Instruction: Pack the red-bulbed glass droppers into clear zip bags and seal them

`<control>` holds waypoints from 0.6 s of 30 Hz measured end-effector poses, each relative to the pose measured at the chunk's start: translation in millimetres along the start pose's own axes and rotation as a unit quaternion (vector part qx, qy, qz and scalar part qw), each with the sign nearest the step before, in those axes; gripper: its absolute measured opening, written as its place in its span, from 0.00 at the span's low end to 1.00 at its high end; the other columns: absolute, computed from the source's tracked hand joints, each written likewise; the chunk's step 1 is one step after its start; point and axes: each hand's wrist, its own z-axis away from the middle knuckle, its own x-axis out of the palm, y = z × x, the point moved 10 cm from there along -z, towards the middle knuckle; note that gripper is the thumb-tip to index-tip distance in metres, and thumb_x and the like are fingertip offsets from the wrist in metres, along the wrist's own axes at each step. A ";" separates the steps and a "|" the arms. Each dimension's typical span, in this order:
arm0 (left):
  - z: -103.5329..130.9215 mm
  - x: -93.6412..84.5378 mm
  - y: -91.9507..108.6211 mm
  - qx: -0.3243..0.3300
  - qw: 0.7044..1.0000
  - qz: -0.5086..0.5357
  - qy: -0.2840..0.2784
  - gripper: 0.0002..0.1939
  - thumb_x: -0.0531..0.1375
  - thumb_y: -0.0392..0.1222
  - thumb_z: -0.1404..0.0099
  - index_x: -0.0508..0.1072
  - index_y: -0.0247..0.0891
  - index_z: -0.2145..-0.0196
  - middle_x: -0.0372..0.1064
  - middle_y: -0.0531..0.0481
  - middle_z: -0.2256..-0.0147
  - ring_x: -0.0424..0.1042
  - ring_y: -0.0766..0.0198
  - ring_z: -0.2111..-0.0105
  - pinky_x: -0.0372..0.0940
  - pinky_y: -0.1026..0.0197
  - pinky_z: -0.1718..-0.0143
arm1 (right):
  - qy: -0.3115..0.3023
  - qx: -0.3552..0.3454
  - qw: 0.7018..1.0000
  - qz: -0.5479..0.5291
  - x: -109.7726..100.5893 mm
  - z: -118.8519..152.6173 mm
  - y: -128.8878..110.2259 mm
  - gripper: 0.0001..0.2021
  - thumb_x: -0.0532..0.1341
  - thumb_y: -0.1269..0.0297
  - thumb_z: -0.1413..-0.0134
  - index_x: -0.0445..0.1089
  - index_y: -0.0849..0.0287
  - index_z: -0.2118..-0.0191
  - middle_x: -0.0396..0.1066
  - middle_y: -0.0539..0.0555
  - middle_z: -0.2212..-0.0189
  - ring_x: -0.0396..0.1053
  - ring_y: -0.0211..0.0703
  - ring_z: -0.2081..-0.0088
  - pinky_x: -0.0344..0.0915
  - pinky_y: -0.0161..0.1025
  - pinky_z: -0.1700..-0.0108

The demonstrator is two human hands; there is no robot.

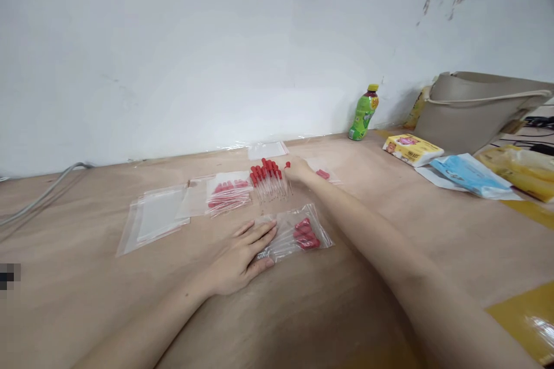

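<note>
Dropper bulbs (269,166) red; bottle (362,117) green, cap (373,87) yellow; wall (173,57) white; tabletop (142,288) brown.

The front bag (282,228) is glossy, creased plastic, the red bulbs (270,166) look matt (rubber-like), the tabletop (86,271) smooth

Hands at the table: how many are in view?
2. Left hand rests on the clear bag; right hand is at the right edge of the red-topped tubes. No others show.
</note>
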 end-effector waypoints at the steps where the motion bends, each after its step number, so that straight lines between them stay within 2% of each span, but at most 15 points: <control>1: 0.1 0.0 0.0 0.001 1.000 0.001 0.001 0.28 0.44 0.51 0.31 0.40 0.44 0.38 0.39 0.50 0.38 0.43 0.59 0.39 0.40 0.49 0.40 | 0.008 0.013 1.000 -0.005 -5.9 2.3 6.3 0.15 0.57 0.68 0.55 0.65 0.67 0.58 0.72 0.61 0.68 0.69 0.43 0.68 0.62 0.33 0.69; 4: -0.2 1.0 -0.8 0.000 1.000 0.000 0.000 0.28 0.44 0.52 0.31 0.40 0.45 0.38 0.39 0.50 0.38 0.43 0.60 0.39 0.40 0.49 0.40 | 0.026 0.013 0.998 -0.058 -24.0 18.0 25.5 0.26 0.53 0.69 0.52 0.51 0.68 0.46 0.70 0.56 0.71 0.68 0.40 0.73 0.63 0.33 0.72; 6: -0.5 2.0 -1.6 -0.001 1.000 -0.005 0.000 0.28 0.44 0.52 0.31 0.39 0.44 0.38 0.39 0.50 0.38 0.43 0.60 0.39 0.40 0.50 0.40 | 0.039 -0.015 0.986 -0.163 -35.9 36.1 37.9 0.30 0.53 0.69 0.52 0.43 0.66 0.43 0.66 0.50 0.76 0.66 0.37 0.79 0.62 0.33 0.76; 9: -0.4 2.7 -2.0 -0.001 1.000 -0.010 0.002 0.28 0.44 0.52 0.31 0.39 0.44 0.38 0.38 0.50 0.38 0.42 0.61 0.39 0.40 0.50 0.40 | 0.098 -0.030 0.953 -0.287 -55.3 69.8 64.6 0.28 0.54 0.65 0.53 0.45 0.60 0.46 0.60 0.45 0.75 0.63 0.33 0.82 0.60 0.31 0.81; 11: 0.0 2.5 -1.4 0.001 1.000 -0.012 0.004 0.28 0.44 0.52 0.31 0.39 0.45 0.38 0.38 0.50 0.38 0.43 0.61 0.39 0.40 0.50 0.40 | 0.125 -0.033 0.929 -0.346 -60.3 89.9 79.5 0.25 0.55 0.62 0.54 0.48 0.57 0.49 0.58 0.44 0.74 0.62 0.31 0.82 0.60 0.30 0.82; 15: 0.1 1.5 0.0 0.006 1.000 -0.010 0.006 0.28 0.44 0.51 0.31 0.39 0.45 0.38 0.39 0.50 0.38 0.43 0.61 0.39 0.40 0.50 0.40 | 0.138 0.005 0.897 -0.419 -51.2 111.9 98.4 0.24 0.58 0.61 0.57 0.48 0.55 0.54 0.58 0.41 0.76 0.62 0.31 0.82 0.63 0.31 0.82; 18: -0.1 0.8 -0.5 0.005 1.000 -0.006 0.008 0.28 0.44 0.51 0.31 0.38 0.44 0.38 0.39 0.50 0.38 0.44 0.61 0.40 0.39 0.50 0.40 | 0.126 0.027 0.880 -0.456 -40.2 117.5 97.2 0.23 0.60 0.61 0.59 0.48 0.55 0.58 0.59 0.41 0.77 0.65 0.33 0.81 0.66 0.33 0.79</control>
